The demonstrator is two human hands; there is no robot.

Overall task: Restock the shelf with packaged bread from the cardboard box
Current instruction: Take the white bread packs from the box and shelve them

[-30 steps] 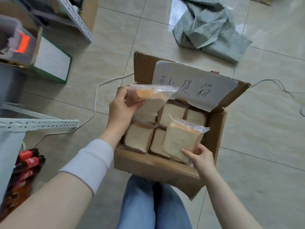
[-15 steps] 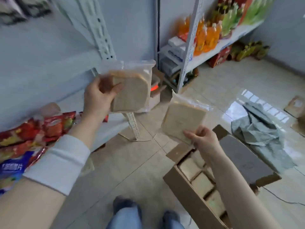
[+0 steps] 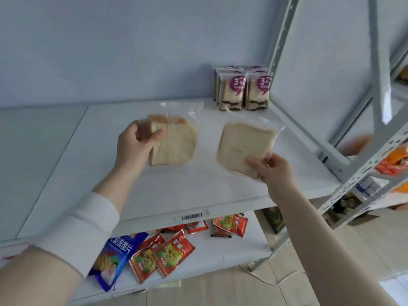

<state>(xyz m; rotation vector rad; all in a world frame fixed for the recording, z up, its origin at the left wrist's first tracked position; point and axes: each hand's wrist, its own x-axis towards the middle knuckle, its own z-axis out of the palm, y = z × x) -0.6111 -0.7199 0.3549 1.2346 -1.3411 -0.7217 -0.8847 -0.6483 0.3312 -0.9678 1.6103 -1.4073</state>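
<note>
My left hand (image 3: 135,146) grips a clear bag of sliced bread (image 3: 176,142) by its left edge and holds it above the white shelf board (image 3: 92,155). My right hand (image 3: 272,171) pinches a second bag of sliced bread (image 3: 240,144) by its lower right corner, also over the board. Both bags hang in the air, side by side and apart. The cardboard box is out of view.
Several purple-labelled sandwich packs (image 3: 241,89) stand at the back right of the shelf. Grey perforated uprights (image 3: 280,43) and a diagonal brace (image 3: 309,133) frame the right side. Red snack packets (image 3: 172,252) and a blue bag (image 3: 114,257) lie on the lower shelf.
My view has swung from the box on the floor up to the shelf. Both hands have carried their bread bags up and forward over the white shelf board.
</note>
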